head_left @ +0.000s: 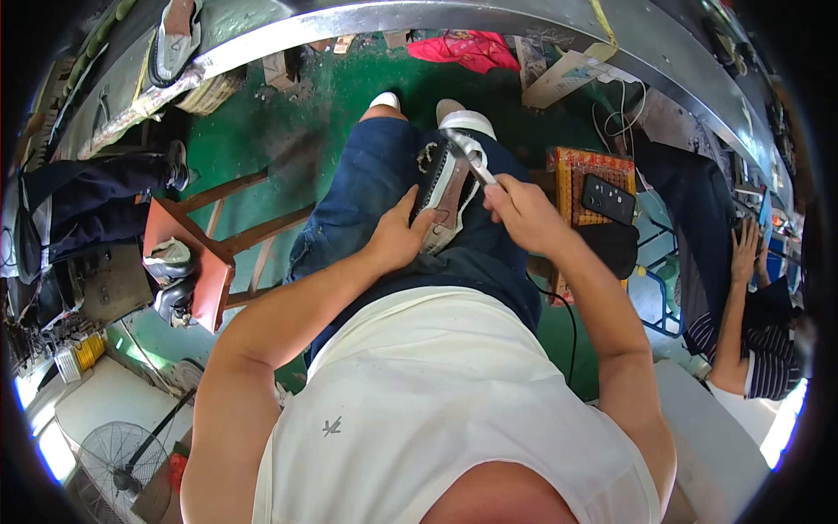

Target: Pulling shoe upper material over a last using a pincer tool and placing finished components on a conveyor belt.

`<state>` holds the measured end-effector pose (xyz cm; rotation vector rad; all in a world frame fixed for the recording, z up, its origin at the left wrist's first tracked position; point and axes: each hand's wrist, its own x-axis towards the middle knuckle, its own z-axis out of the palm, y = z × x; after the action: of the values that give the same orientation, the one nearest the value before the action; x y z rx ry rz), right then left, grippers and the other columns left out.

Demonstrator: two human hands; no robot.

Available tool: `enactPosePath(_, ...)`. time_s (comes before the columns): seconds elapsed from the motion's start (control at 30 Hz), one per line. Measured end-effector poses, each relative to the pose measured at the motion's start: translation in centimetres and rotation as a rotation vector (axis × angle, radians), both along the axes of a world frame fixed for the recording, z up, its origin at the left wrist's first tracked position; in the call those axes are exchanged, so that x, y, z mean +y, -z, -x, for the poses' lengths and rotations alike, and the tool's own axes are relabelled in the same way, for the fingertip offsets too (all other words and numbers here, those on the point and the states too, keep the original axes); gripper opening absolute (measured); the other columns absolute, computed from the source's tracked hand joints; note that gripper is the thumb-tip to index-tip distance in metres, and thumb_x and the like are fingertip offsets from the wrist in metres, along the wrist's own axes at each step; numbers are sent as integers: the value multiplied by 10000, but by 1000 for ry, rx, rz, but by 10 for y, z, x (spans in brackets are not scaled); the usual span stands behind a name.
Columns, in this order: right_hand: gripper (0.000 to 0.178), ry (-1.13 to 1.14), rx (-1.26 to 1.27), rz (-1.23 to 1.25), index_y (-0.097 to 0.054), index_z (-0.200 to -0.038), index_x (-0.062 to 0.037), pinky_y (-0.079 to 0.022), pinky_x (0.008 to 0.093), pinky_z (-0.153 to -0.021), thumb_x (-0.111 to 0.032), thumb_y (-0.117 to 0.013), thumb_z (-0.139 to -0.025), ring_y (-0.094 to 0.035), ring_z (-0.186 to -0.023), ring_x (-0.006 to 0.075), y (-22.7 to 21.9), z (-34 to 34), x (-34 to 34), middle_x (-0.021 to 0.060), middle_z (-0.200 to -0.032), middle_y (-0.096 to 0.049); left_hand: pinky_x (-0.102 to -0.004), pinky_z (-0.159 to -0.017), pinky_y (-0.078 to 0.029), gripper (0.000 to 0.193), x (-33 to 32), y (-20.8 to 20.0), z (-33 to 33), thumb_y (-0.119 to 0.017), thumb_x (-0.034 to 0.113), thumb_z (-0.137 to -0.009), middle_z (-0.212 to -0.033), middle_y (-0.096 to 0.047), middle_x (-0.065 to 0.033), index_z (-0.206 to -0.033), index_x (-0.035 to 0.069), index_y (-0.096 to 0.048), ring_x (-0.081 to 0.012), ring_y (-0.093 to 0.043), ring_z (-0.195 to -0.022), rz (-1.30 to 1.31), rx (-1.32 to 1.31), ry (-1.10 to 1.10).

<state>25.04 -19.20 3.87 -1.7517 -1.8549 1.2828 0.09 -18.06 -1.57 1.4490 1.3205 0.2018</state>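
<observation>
A brown and grey shoe [451, 194] with a dark edge rests on my lap, its sole facing upward. My left hand [399, 231] grips its near end from the left, thumb lying across it. In my right hand [522, 210] is a metal hammer [476, 157], fingers wrapped round the handle. Its shiny head, slightly blurred, lies over the far part of the shoe. A light-coloured lace or cord shows at the shoe's far left side. Part of the shoe is hidden by the hammer and my left fingers.
A metal bench [349, 28] curves across the far side, bearing another shoe [177, 39]. To the left, a red-topped stool [196, 279] carries shoes. At right, a black phone [608, 199] lies on a beaded seat [572, 175]. A co-worker [751, 341] sits further right; a fan [122, 458] stands lower left.
</observation>
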Motion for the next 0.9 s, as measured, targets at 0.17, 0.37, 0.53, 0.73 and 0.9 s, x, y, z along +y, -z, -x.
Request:
enactPosePath(0.17,371,-208,-189,38,-583,-986,5,-496,564,-774,-355,-500,-1020,-644,-880,491,-12,7,-1,289,-888,-670,-412,-1058,-458,874,17,-6,5,-667,426,-927,-1360,-556,-332,-1547,-40,-262,-437,-591,-1234,-64,-93,48)
enactPosePath(0.37,378,337,378,43,-599,-1059,17,-533,326,-675,-324,-438,-1075,-657,-694,171,50,-19,-58,89,-798,-659,-451,-1014,-492,1087,8,3,6,-806,362,-768,-1276,-617,-305,-1581,51,-154,-456,-634,-1148,-113,114,373)
enactPosePath(0.53,425,516,533,34,-577,-1148,1,-535,314,-665,-386,-416,-1085,-632,-710,159,73,-31,-75,80,-864,-636,-424,-970,-517,678,35,-61,14,-813,251,-778,-1175,-682,-252,-1361,20,-556,-385,-660,-1137,-359,-130,124)
enactPosePath(0.73,449,444,554,-172,-625,-1130,-11,-495,301,-674,-368,-356,-1096,-620,-743,137,-51,-11,-15,70,-873,-662,-325,-913,-511,428,74,-104,11,-782,41,-816,-1089,-686,-145,-1208,-42,-632,-183,-643,-1010,-475,-314,-94)
enactPosePath(0.9,472,135,97,-275,-588,-1135,52,-505,354,-671,-388,-429,-1073,-654,-746,195,-71,9,23,118,-867,-656,-293,-943,-503,450,85,-110,-10,-744,-7,-874,-1145,-676,-112,-1285,-79,-574,-142,-631,-1040,-416,-521,-215)
